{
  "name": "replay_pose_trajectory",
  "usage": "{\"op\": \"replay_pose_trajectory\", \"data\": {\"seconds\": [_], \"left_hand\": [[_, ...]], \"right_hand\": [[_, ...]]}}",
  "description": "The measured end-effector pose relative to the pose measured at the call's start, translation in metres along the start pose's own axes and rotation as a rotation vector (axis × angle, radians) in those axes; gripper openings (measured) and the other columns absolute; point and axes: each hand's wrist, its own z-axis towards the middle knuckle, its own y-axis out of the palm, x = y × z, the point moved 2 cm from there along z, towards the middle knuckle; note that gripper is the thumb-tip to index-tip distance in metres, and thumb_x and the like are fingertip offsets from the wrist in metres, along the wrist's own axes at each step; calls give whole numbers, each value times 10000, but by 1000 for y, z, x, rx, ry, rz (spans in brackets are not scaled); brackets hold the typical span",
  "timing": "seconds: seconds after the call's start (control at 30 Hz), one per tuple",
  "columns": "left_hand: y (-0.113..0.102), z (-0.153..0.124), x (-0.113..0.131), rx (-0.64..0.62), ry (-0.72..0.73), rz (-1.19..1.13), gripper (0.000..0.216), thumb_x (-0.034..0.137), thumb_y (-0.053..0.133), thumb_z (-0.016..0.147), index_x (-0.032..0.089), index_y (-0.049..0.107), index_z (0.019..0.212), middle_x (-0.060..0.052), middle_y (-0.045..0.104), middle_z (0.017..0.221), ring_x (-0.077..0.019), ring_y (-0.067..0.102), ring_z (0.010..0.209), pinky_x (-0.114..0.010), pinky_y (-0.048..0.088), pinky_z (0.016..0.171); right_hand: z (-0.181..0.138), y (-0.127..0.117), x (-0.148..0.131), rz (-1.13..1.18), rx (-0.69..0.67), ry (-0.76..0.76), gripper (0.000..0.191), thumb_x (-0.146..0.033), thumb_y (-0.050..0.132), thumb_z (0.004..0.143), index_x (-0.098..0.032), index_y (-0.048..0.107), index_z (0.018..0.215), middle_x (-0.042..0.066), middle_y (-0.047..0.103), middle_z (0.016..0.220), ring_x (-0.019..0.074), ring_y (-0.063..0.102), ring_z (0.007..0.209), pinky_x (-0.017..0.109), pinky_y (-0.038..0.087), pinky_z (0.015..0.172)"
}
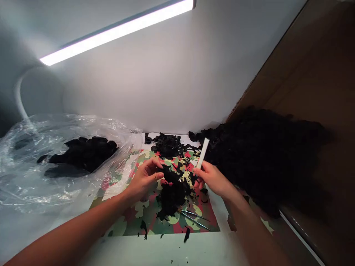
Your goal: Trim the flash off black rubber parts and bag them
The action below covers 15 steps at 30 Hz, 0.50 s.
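My right hand (pixel 212 178) grips a flat white stick-like tool (pixel 203 154), its pale end pointing up and away; the lower end is hidden by the fingers. My left hand (pixel 147 176) is curved with a gap between thumb and fingers, its fingertips close to a thin black scrap (pixel 166 169). Whether they touch it I cannot tell. Between the hands lies a loose heap of black pieces (pixel 171 195) on a camouflage-patterned mat (pixel 130 221). A pair of metal tweezers (pixel 195 218) rests at the heap's near right side.
A clear plastic bag (pixel 24 173) with black parts (pixel 85 153) lies at left. Black scraps (pixel 168 144) sit behind the mat. A large black pile (pixel 266 155) leans against cardboard (pixel 313 74) at right. A bright tube lamp (pixel 119 33) hangs above.
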Motion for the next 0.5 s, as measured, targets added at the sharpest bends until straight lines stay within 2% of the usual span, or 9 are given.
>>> {"op": "replay_pose_trajectory", "data": {"seconds": [0.13, 0.2, 0.27, 0.37, 0.43, 0.5], "left_hand": [[-2, 0, 2, 139, 36, -31, 314, 366, 831, 767, 197, 571, 817, 23, 581, 778, -134, 564, 738, -242, 451, 693], [1, -1, 3, 106, 19, -23, 321, 364, 828, 765, 196, 560, 819, 18, 579, 783, -138, 564, 730, -248, 459, 681], [7, -3, 4, -12, 16, 40, 301, 312, 834, 757, 192, 566, 822, 9, 585, 805, -143, 570, 748, -262, 475, 700], [15, -8, 6, -157, 96, 193, 234, 209, 815, 766, 185, 597, 846, -18, 609, 902, -162, 587, 856, -290, 489, 804], [16, -10, 7, -175, 150, 270, 203, 186, 789, 793, 188, 609, 886, -29, 611, 952, -168, 588, 896, -298, 489, 838], [15, -12, 7, -156, 166, 288, 202, 199, 772, 820, 194, 610, 942, -29, 609, 971, -166, 596, 892, -298, 495, 840]], "right_hand": [[5, -2, 13, -123, -18, 45, 151, -178, 601, 851, -219, 535, 722, -47, 604, 446, 141, 580, 348, 203, 397, 339], [4, -4, 12, -129, -8, 37, 143, -169, 611, 834, -213, 545, 715, -44, 600, 459, 134, 553, 334, 208, 372, 324], [1, -2, 5, -117, -13, 12, 126, -223, 604, 860, -208, 560, 743, -25, 643, 554, 131, 570, 378, 220, 399, 350], [-5, 10, -14, 42, -33, -183, 171, -359, 581, 914, -198, 625, 875, 29, 709, 829, 152, 655, 618, 258, 523, 528], [-10, 20, -24, 163, 48, -367, 211, -403, 613, 909, -200, 660, 943, 43, 687, 923, 165, 638, 747, 275, 534, 630], [-15, 27, -28, 214, 188, -504, 187, -393, 658, 896, -207, 667, 878, 37, 652, 887, 168, 598, 754, 282, 511, 646]]}}
